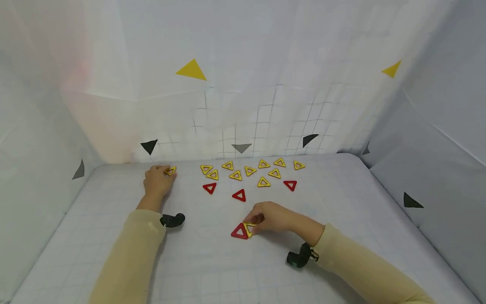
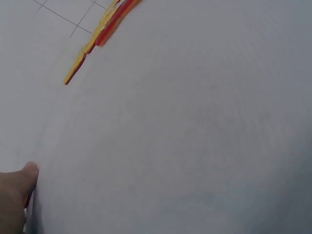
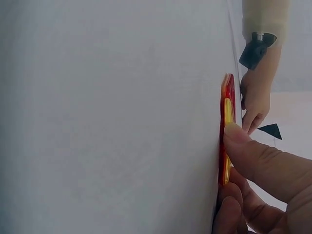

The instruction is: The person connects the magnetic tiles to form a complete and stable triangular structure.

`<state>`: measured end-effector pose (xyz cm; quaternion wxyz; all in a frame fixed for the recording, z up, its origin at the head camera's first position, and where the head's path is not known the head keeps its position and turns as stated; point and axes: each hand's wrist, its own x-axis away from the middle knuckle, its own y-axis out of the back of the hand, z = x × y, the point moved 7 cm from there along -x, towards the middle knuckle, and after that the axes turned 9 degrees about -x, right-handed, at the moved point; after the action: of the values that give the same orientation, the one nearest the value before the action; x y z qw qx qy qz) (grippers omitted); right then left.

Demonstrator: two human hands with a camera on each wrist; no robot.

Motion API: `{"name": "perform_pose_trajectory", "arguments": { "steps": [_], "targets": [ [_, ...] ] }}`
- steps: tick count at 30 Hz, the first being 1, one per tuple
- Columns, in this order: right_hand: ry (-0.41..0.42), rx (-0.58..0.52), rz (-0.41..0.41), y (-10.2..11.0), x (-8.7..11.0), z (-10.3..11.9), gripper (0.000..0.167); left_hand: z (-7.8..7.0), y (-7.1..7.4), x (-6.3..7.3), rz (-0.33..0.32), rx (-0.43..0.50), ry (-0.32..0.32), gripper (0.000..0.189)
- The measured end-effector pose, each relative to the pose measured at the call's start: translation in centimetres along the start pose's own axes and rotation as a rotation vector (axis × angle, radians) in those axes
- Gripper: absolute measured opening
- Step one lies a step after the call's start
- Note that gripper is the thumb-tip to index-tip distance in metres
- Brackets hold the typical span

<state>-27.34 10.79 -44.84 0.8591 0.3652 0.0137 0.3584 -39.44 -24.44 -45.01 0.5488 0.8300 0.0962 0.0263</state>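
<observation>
My left hand is at the far left of the table and holds a yellow triangular tile by its edge. In the left wrist view only the thumb and part of that hand show. Nearer the front, my right hand pinches another yellow triangular tile between thumb and fingers. This tile lies flat against the side of a red triangular tile, forming a pair. Both tiles are hollow frames. Fingers cover part of the yellow one.
Several yellow triangular tiles lie scattered along the back of the table. Just in front of them are a red tile on the left, a red tile mid-table and a red tile on the right. White sheeting encloses the table.
</observation>
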Motion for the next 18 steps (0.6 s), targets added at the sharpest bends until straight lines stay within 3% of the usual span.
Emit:
{"name": "perform_pose_trajectory", "arguments": {
  "steps": [6, 13, 18],
  "targets": [
    [0.011, 0.007, -0.001, 0.0, 0.0, 0.0, 0.029, 0.6, 0.0, -0.1, 0.034, 0.1, 0.016, 0.052],
    [0.011, 0.009, -0.007, 0.1, 0.1, 0.2, 0.029, 0.2, 0.0, 0.5, 0.144, 0.121, -0.1, 0.052],
    [0.017, -0.001, -0.008, 0.1, 0.2, 0.4, 0.028, -0.4, 0.1, 1.2, 0.202, 0.152, -0.14, 0.054]
  ]
}}
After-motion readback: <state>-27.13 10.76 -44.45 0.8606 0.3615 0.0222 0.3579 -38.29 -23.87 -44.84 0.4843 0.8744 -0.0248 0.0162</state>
